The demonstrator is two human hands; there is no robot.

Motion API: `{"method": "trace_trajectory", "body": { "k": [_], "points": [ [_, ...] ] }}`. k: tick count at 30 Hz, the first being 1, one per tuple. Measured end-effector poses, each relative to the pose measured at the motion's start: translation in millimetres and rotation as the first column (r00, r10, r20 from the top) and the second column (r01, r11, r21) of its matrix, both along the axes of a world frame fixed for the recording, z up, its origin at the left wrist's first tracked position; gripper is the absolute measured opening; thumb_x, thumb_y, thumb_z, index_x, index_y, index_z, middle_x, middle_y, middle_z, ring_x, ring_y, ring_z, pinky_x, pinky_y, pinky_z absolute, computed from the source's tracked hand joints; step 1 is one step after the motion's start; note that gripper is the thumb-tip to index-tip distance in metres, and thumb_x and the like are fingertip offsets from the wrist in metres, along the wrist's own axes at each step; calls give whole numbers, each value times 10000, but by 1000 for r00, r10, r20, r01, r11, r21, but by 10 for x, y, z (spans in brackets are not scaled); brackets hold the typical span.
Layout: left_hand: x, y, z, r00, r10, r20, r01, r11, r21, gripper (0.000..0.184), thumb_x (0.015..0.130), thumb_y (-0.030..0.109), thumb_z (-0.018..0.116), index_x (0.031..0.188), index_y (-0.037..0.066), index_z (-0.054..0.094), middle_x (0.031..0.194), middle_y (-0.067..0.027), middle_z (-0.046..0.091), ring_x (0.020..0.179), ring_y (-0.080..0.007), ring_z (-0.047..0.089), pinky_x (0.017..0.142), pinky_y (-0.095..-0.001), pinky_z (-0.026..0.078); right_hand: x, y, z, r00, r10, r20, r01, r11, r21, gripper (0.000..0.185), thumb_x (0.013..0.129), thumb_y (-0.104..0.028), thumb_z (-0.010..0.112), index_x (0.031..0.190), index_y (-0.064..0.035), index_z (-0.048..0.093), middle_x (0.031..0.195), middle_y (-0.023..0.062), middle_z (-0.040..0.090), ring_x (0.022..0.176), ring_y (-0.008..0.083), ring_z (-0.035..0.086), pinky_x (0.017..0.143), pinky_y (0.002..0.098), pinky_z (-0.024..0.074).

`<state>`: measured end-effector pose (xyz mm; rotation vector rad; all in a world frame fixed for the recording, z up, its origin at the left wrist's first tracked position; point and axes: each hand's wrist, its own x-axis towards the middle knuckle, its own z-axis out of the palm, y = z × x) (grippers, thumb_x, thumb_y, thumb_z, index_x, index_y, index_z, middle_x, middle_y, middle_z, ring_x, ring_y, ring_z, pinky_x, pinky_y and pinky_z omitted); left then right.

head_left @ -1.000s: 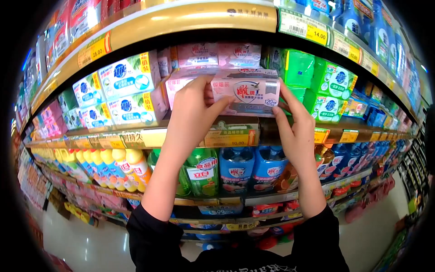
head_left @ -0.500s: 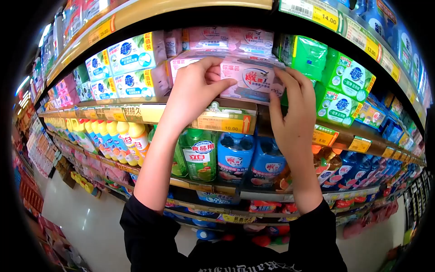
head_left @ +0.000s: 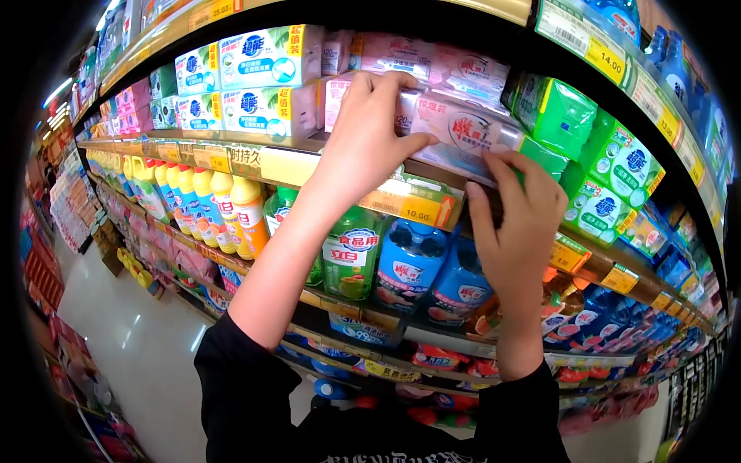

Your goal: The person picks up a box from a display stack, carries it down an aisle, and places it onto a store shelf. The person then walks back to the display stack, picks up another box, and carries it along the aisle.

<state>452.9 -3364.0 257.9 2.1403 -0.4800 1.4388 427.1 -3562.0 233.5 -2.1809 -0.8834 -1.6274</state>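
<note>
the left hand [head_left: 378, 127], half open, has its thumb at the near left end of the pink pack [head_left: 459, 127]; the right hand [head_left: 525, 204], loosely curled and half open, has fingertips at its lower right corner. the pack sits at the shelf [head_left: 309, 147] front, with more pink packs [head_left: 471, 73] behind.

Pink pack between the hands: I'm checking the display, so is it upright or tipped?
Upright: the pink pack shows its printed front right way up, its lower edge roughly parallel to the price rail.
</note>
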Motion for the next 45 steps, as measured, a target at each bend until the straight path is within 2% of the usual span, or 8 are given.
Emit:
{"method": "trace_trajectory", "body": {
  "k": [18, 24, 29, 34, 37, 42, 44, 45],
  "points": [
    [-13, 45, 102, 989, -58, -138, 75, 990, 121, 303, 939, 273, 530, 1040, 43, 700, 866, -124, 582, 893, -244, 500, 842, -336, 394, 125, 212, -42, 986, -159, 51, 162, 984, -71, 522, 852, -507, 572, 962, -8, 679, 1182, 126, 612, 961, 258, 537, 839, 457, 346],
    [-575, 164, 124, 992, -122, 39, 116, 985, 126, 430, 947, 352, 469, 1273, 96, 578, 1324, -220, 482, 1241, -376, 433, 1056, -444, 296, -172, 96, -69, 994, 4, 106, -19, 990, 139, 561, 916, -461, 476, 1269, -32, 554, 1347, 172, 505, 1271, 310, 426, 1066, 480, 179],
    [-1054, 282, -63, 989, 143, -44, -120, 932, 342, 1175, 700, 834, 441, 1484, 4, 164, 1539, -223, 160, 1428, -395, 133, 1141, -508, 94, -324, 196, -282, 957, 184, 225, -264, 876, 404, 776, 959, -556, 174, 1411, 55, 331, 1461, 214, 359, 1388, 328, 288, 1136, 465, 134],
    [-1736, 819, -949, 925, 248, -288, -167, 946, 278, 1241, 675, 878, 383, 1443, -76, 185, 1503, -226, 256, 1413, -373, 202, 1133, -529, 88, -559, 329, -1137, 867, 467, 174, -474, 664, 578, 847, 937, -624, 193, 1393, 74, 340, 1442, 232, 369, 1363, 347, 320, 1131, 466, 193],
    [-2701, 1541, -1736, 708, 313, -633, -402, 916, 3, 1098, 766, 786, 416, 1455, -38, 192, 1497, -204, 282, 1424, -366, 158, 1149, -512, 52, -822, 331, -1840, 808, 527, -262, -336, 779, 529, 828, 938, -617, 191, 1341, 67, 424, 1376, 232, 447, 1325, 372, 362, 1109, 490, 221],
    [-4474, 1850, -2873, 447, 398, -801, -807, 565, -170, 861, 918, 637, 309, 1465, -20, 207, 1512, -210, 253, 1423, -387, 144, 1156, -464, 68, -1023, 46, -3163, 338, 691, -638, -166, 712, 683, 551, 970, -382, 414, 1363, 2, 456, 1297, 100, 515, 1148, 215, 510, 908, 321, 426],
    [-4886, 1933, -3060, 419, 414, -808, -866, 449, -219, 833, 940, 623, 264, 1460, -26, 216, 1514, -209, 252, 1423, -384, 148, 1155, -458, 81, -1355, 264, -2975, 321, 744, -586, -201, 658, 725, 626, 949, -440, 448, 1402, -11, 399, 1312, 142, 526, 1160, 247, 518, 930, 367, 417],
    [-5017, 2003, -3086, 425, 440, -791, -871, 438, -224, 846, 935, 636, 244, 1459, -28, 219, 1513, -207, 254, 1422, -382, 153, 1154, -457, 88, -1312, 316, -2981, 646, 510, -568, -443, 856, 265, 673, 929, -457, 474, 1425, -19, 351, 1336, 185, 513, 1209, 292, 487, 968, 446, 392]
  ]
}}
